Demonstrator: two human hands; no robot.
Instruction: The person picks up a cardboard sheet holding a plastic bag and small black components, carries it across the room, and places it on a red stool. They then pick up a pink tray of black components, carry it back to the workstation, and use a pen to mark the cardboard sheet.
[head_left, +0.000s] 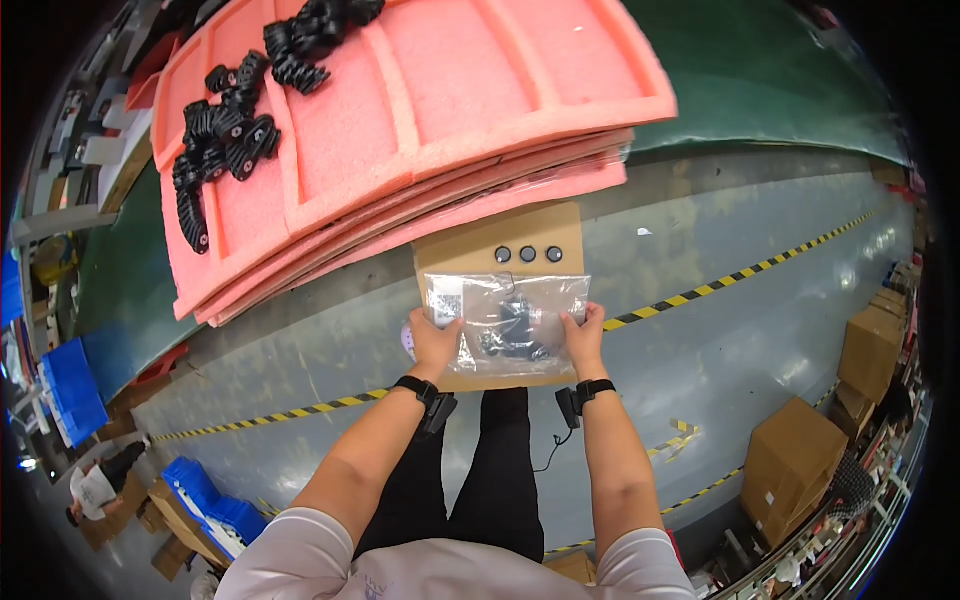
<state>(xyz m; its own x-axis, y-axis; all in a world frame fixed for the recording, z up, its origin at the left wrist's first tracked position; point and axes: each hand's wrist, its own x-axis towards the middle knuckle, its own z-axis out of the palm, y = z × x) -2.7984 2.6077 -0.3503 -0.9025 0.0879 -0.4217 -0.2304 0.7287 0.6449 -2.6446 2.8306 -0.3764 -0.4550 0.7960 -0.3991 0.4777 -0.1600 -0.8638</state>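
Observation:
A clear plastic bag point(515, 350) lies flat between my two hands, over a brown cardboard piece point(480, 232). Dark parts show through the film, and a white label point(446, 297) is at the bag's upper left. My left hand point(436, 345) grips the left side, thumb on top and fingers mostly hidden beneath. The right edge is pinched by my right hand point(584, 335). On the cardboard beyond the bag sit three small round black parts point(528, 255) in a row. Something pale purple point(407, 340) peeks out beside my left hand.
Stacked pink foam trays point(480, 110) stand just ahead on a green surface point(740, 80), with black ribbed parts point(235, 120) on top. Yellow-black tape point(740, 270) crosses the grey floor. Cardboard boxes point(795, 465) are at right; blue bins point(210, 500) and another person point(95, 490) at lower left.

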